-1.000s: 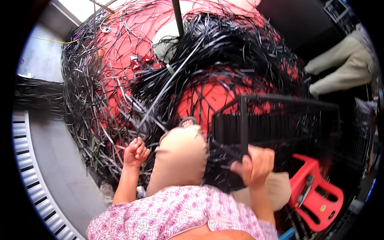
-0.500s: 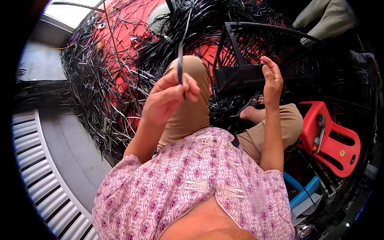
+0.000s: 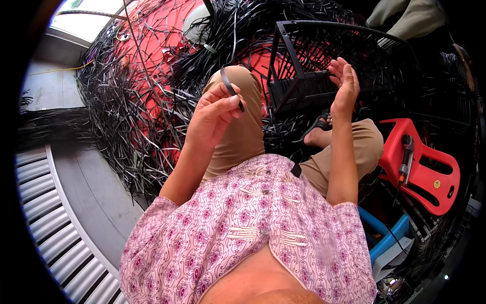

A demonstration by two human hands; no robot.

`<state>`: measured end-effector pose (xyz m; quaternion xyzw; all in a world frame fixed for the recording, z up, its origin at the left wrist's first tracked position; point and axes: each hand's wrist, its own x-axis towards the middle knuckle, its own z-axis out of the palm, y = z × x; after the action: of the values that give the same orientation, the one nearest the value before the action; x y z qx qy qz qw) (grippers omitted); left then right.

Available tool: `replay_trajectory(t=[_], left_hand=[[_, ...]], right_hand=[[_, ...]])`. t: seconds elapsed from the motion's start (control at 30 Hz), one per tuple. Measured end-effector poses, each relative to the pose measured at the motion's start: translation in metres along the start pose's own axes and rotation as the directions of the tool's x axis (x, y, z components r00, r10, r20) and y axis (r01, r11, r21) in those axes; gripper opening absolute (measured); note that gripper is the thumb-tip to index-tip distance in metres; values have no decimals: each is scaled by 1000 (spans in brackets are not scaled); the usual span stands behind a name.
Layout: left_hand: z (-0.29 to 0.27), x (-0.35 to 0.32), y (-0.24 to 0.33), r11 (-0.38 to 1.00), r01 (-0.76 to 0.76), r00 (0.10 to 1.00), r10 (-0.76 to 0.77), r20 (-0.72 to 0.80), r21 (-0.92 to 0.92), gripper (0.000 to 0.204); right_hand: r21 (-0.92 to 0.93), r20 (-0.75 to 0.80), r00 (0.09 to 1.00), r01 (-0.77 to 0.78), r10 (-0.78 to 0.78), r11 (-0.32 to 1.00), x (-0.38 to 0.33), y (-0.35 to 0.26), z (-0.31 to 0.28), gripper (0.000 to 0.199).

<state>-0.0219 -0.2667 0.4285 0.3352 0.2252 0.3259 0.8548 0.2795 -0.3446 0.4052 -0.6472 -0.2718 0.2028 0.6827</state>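
Pinched between the thumb and fingers of my left hand (image 3: 216,111) is a flat black strip (image 3: 226,80), above my left knee. Its short end pokes out below the fingers, and the other end bends up toward the strips beyond. My right hand (image 3: 345,91) is raised with nothing in it, fingers extended and slightly curved. Behind that hand stands a black frame (image 3: 299,55) with strips woven across parts of it. It tilts on the floor beyond my knees.
Loose black strips (image 3: 121,116) lie heaped over a red surface (image 3: 154,30). To the right, a red plastic chair (image 3: 430,175) carries a power tool (image 3: 405,159). A blue bin (image 3: 390,238) sits below it. Metal rollers (image 3: 58,228) line the left. Another person's legs (image 3: 412,23) show at top right.
The strip in my left hand has tipped over, its lower end now pointing down to the right. My right hand's fingers have spread a little more.
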Motion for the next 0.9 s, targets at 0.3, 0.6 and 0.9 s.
replay_trajectory(t=[0.3, 0.6, 0.9], left_hand=[[25, 19, -2, 991, 62, 998, -60, -23, 115, 16], [31, 76, 10, 944, -59, 996, 36, 78, 325, 13], [19, 180, 39, 909, -109, 994, 112, 19, 403, 13]], right_hand=[[-94, 529, 835, -117, 150, 989, -92, -61, 50, 19], [-176, 451, 880, 249, -147, 952, -63, -53, 60, 18], [-750, 578, 796, 606, -182, 267, -2, 5, 54, 29]])
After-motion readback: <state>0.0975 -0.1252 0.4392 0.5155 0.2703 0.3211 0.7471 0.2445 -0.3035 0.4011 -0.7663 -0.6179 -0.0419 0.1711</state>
